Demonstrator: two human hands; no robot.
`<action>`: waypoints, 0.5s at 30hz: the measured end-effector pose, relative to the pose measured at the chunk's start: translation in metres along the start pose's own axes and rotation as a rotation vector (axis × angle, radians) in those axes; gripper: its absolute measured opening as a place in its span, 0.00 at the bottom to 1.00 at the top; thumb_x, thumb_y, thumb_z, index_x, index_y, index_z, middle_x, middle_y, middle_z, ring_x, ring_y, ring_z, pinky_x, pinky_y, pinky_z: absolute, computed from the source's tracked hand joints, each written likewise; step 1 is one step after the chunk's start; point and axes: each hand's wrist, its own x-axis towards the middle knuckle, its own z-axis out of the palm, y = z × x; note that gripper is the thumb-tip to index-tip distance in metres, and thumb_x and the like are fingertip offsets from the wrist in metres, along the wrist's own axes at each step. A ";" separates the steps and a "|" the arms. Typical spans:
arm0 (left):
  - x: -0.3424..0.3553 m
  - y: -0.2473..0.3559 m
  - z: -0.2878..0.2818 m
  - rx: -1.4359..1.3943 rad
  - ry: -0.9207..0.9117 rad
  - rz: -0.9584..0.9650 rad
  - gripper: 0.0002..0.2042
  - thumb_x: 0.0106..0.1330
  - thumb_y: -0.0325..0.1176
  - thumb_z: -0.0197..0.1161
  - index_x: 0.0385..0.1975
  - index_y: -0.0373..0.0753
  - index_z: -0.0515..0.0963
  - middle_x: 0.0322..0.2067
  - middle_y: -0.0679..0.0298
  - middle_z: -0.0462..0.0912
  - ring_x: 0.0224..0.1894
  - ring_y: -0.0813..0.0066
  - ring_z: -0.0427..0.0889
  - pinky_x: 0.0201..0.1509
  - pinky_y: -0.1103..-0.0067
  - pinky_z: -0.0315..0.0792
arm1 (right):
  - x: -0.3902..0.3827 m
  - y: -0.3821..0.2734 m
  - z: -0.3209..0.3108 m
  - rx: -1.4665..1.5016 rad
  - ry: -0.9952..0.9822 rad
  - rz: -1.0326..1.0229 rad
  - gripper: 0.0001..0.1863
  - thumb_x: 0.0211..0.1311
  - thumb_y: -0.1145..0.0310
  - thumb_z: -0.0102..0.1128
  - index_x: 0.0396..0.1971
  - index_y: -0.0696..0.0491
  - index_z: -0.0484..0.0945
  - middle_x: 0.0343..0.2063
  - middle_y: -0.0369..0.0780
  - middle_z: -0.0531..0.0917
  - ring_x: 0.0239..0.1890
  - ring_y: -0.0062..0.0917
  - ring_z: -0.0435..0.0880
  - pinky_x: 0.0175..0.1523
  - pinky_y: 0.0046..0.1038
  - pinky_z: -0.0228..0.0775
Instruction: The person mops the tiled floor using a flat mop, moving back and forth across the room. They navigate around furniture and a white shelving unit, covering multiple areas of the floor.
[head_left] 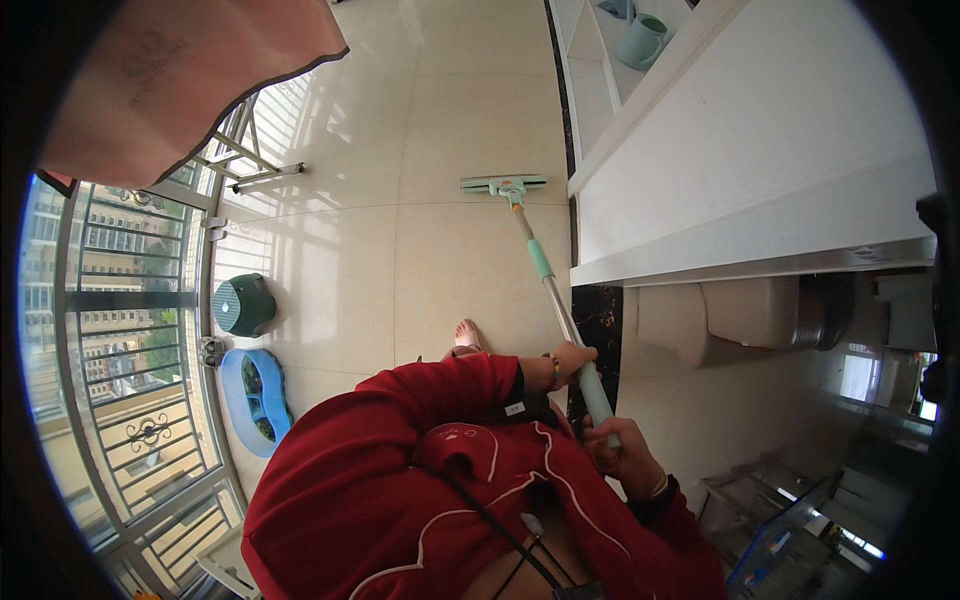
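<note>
A mop with a flat mint-green head (pixel 503 186) lies on the pale tiled floor, its metal pole (pixel 555 300) angling down toward me. My left hand (pixel 570 362) is closed around the pole just above its mint lower grip (pixel 593 393). Lower and to the right, my right hand (pixel 625 455) is wrapped round the end of that grip. My red sleeves cross the bottom of the view, and a bare foot (pixel 465 333) shows left of the pole.
A white shelf unit (pixel 690 170) with a watering can (pixel 640 45) borders the right. Along the left are barred windows (pixel 130 330), a green stool (pixel 243 304), a blue tray (pixel 238 395), a metal rack (pixel 255 160) and pink cloth (pixel 190 70). Open tiled floor (pixel 330 250) lies between.
</note>
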 end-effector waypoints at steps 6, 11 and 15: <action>0.013 0.024 -0.030 0.088 0.028 -0.082 0.11 0.51 0.25 0.55 0.30 0.26 0.63 0.21 0.55 0.70 0.21 0.59 0.76 0.25 0.65 0.76 | 0.050 0.032 0.016 -0.813 0.239 -0.842 0.03 0.49 0.72 0.48 0.24 0.55 0.65 0.11 0.33 0.64 0.13 0.14 0.63 0.18 0.13 0.54; 0.084 0.092 -0.078 0.187 0.043 0.076 0.09 0.48 0.24 0.54 0.27 0.26 0.64 0.21 0.55 0.72 0.24 0.57 0.78 0.27 0.64 0.76 | 0.153 -0.027 -0.007 -0.361 0.257 -0.326 0.06 0.43 0.75 0.52 0.23 0.54 0.65 0.14 0.35 0.67 0.11 0.17 0.62 0.15 0.15 0.53; 0.116 0.142 -0.116 0.200 0.202 0.148 0.11 0.50 0.28 0.56 0.29 0.29 0.67 0.21 0.59 0.73 0.22 0.65 0.78 0.26 0.72 0.76 | 0.238 -0.069 -0.003 -0.065 0.019 -0.090 0.05 0.44 0.74 0.50 0.23 0.55 0.65 0.12 0.35 0.67 0.10 0.17 0.62 0.12 0.16 0.50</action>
